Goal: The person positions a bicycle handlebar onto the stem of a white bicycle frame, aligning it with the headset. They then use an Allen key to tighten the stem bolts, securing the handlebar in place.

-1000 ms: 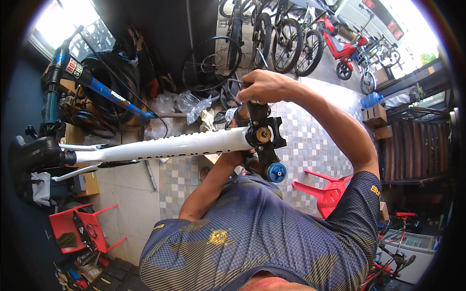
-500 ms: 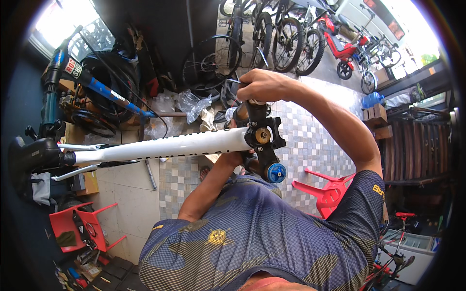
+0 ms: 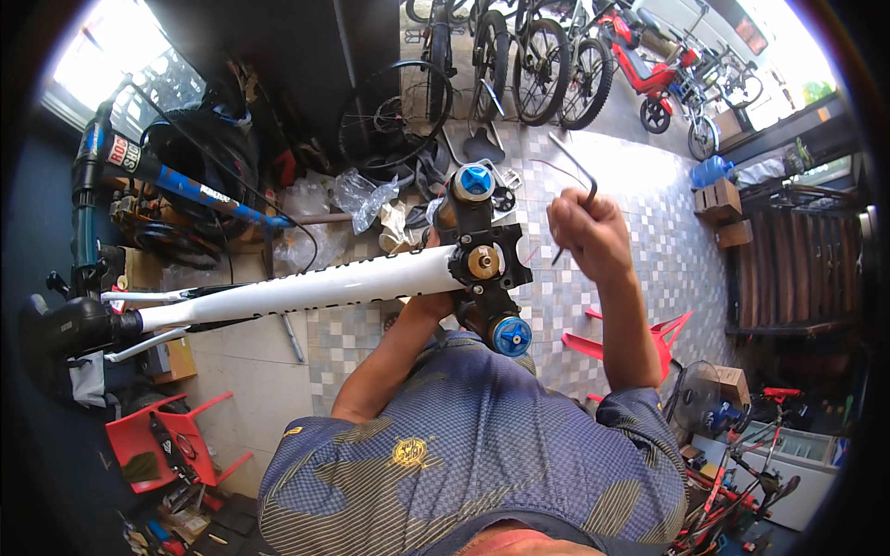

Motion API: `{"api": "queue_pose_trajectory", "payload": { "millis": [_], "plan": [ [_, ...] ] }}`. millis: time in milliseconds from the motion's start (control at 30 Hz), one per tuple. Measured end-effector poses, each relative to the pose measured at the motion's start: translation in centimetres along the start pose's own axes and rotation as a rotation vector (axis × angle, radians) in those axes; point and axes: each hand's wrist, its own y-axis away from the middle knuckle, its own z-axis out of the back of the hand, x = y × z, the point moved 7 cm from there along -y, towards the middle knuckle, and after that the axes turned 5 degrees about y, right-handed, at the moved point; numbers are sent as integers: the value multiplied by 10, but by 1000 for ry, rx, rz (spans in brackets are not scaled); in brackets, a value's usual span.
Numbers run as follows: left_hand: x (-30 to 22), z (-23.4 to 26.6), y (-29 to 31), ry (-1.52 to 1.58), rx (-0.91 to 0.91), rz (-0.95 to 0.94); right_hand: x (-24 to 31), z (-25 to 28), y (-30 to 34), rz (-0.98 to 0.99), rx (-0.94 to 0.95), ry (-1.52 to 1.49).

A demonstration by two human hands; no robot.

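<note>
A white bicycle frame (image 3: 306, 287) stretches across from a black saddle (image 3: 69, 324) at the left. At its right end is a black fork crown (image 3: 477, 227) with two blue caps, a gold-coloured round top between them and a black clamp. My left hand (image 3: 436, 301) reaches beneath the white tube and grips the frame near the crown; the tube hides most of it, with a fingertip showing above. Raised to the right of the crown, apart from it, my right hand (image 3: 591, 232) is closed around a bent hex key (image 3: 577, 159).
Several bicycles (image 3: 540, 69) and a loose wheel (image 3: 394, 116) stand at the back. A blue frame (image 3: 209, 190) is at the left, above a red chair (image 3: 176, 445). Another red chair (image 3: 663, 343) and a fan (image 3: 697, 394) are on the right. Plastic bags (image 3: 362, 199) lie beyond the tube.
My right hand has moved from over the far end of the crown toward the right and nearer me, keeping the hex key. The far blue cap is now uncovered. My left hand stays at the frame.
</note>
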Motion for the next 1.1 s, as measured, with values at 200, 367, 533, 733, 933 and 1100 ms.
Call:
{"api": "queue_pose_trajectory", "payload": {
  "millis": [200, 367, 533, 733, 933, 1100],
  "plan": [
    [-2, -27, 10, -58, 39, -40, 10, -23, 47, 127, -143, 276],
    [-3, -2, 7, -224, 22, -67, 69, -76, 46, 491, -76, 1035],
    [2, -12, 5, 35, -215, -5, 74, -102, 36, 546, 93, 1306],
    [-3, -8, 7, -170, -158, -114, 75, -108, 31, 517, 186, 1354],
    [-3, -6, 8, -157, -208, -107, 81, -111, 29, 469, 240, 1415],
    [-7, 24, 8, -407, -178, -163, 75, -120, 30, 578, 206, 1384]
  ]
}}
